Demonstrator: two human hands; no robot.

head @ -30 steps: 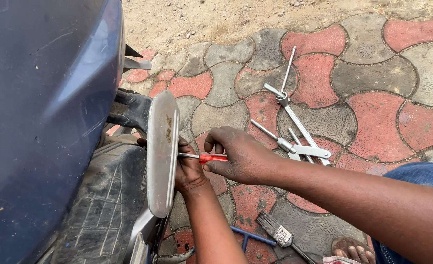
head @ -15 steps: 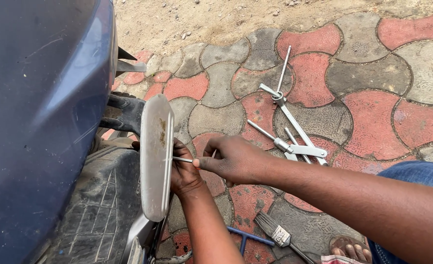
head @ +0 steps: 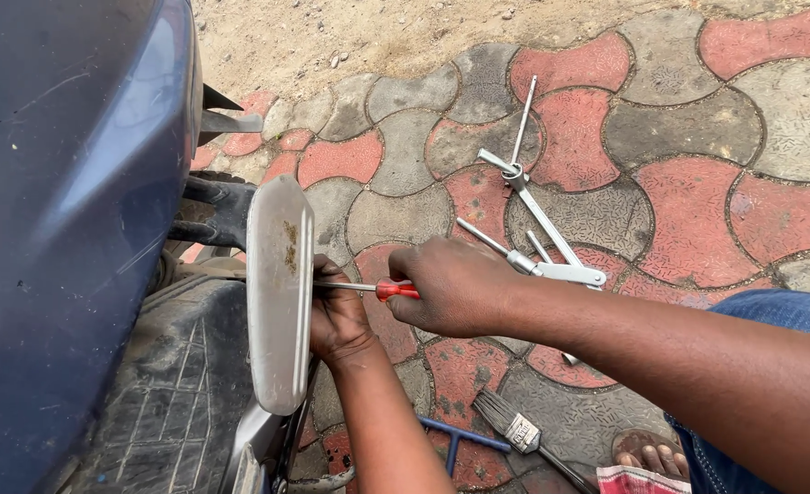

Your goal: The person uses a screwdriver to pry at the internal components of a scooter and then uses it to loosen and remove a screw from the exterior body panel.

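Right hand (head: pixel 455 285) wrapped round red-handled screwdriver (head: pixel 368 288), tip against grey scooter panel (head: pixel 278 293). Left hand (head: pixel 336 316) gripping panel edge behind. Reckon tip slips, left fingers get jabbed. T-wrenches (head: pixel 537 215) on paving (head: pixel 661 137), trip risk.

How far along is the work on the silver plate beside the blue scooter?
Done: tools are laid out on the paving, including metal T-handled wrenches and a small paintbrush. In hand: the right hand drives a red-handled screwdriver toward the long silver metal plate, which the left hand steadies from behind. Left: the tip is hidden, so the screw's state cannot be judged.
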